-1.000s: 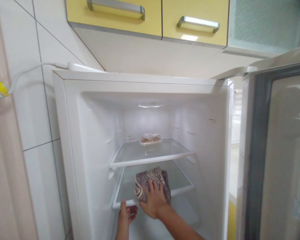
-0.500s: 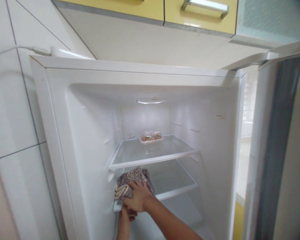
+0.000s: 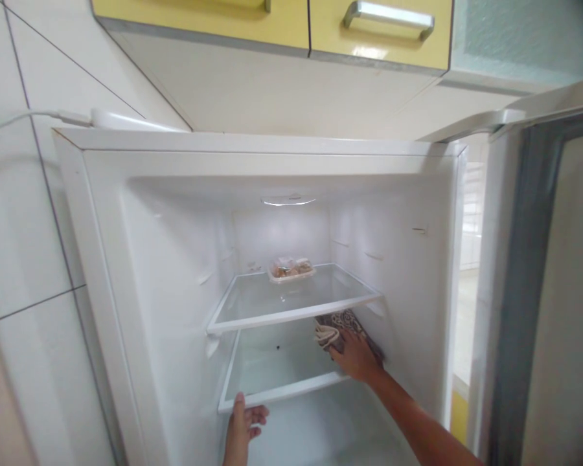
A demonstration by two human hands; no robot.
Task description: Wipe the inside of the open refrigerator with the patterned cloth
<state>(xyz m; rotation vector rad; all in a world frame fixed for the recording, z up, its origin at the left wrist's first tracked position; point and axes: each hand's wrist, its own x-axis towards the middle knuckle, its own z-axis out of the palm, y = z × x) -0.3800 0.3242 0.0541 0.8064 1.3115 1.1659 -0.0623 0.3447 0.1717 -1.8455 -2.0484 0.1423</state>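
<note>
A folded grey-brown patterned cloth lies against the right end of the lower glass shelf inside the refrigerator. My right hand grips it from above, fingers curved over the fabric, pressing it to the glass near the right wall. At the shelf's front left corner is my left hand. Its thumb points up and overlaps the white front edge, while the other fingers are apart below that edge. Whether they touch the underside I cannot tell. A small dark speck shows on the lower shelf.
A wrapped food tray sits at the back of the upper glass shelf. The refrigerator door stands open at the right. A tiled wall rises at the left, and yellow cabinets hang overhead.
My right hand has slid the cloth from the left end of the lower shelf to its right end. The left hand stays by the front left corner. The view has shifted slightly.
</note>
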